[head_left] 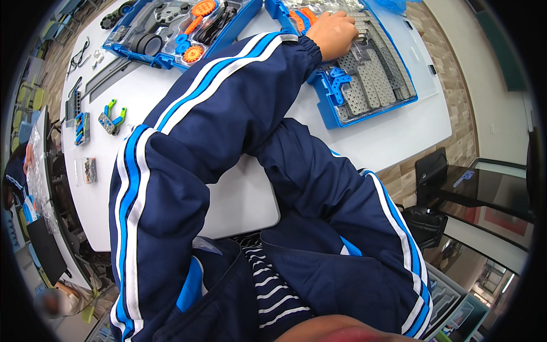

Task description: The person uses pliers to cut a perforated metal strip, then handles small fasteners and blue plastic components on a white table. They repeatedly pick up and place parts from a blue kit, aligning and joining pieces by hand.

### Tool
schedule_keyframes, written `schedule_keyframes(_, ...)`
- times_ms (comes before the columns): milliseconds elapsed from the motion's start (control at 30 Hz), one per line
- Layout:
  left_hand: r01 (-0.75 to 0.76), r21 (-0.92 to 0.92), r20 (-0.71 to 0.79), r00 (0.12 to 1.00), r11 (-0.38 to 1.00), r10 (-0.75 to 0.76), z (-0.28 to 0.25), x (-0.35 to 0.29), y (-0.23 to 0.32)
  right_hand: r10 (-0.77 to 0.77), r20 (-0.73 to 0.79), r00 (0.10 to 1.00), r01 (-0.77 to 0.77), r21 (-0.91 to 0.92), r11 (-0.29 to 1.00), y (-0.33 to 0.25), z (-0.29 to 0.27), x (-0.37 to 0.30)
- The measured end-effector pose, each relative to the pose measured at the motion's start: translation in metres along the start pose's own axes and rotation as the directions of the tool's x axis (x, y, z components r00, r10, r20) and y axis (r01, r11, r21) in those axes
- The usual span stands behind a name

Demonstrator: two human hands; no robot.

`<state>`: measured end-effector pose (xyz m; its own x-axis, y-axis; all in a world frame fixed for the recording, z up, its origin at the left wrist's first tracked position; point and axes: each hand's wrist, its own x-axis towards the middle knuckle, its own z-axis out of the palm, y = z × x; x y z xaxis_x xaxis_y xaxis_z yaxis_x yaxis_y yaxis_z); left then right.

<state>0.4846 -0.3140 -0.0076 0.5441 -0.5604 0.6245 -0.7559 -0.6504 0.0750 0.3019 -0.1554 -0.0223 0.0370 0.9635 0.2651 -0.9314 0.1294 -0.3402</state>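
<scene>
My left arm reaches across the front of me, and my left hand [333,35] is over the far part of a blue parts box [326,112]. Its fingers are curled down beside grey beams [376,34]; what they hold, if anything, is hidden. In the near part of that box lie grey perforated plates [373,80] and blue angled connectors [340,84]. Orange pieces [297,21] show just left of the hand. My right forearm [296,154] passes beneath the left sleeve, which hides my right hand.
Another blue box [165,61] at the far left holds a grey controller [168,14], black wheels [145,44], orange gears [192,54] and cables. Left on the white table [364,137] lie a small green-and-grey assembly [111,118], grey rails [108,77] and a small clear box [86,171].
</scene>
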Motion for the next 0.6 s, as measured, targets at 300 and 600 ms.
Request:
schedule_keyframes(300, 0.007, -0.093, -0.081, 0.997, 0.996, -0.014, 0.003, -0.003, -0.002, -0.026, -0.011, 1.0, 0.026, -0.011, 1.0, -0.006, 0.0, -0.03)
schedule_keyframes(600, -0.063, -0.107, -0.114, 0.992, 0.992, 0.051, 0.006, -0.002, -0.003, -0.041, -0.025, 0.999, 0.04, -0.019, 0.999, -0.008, 0.001, -0.044)
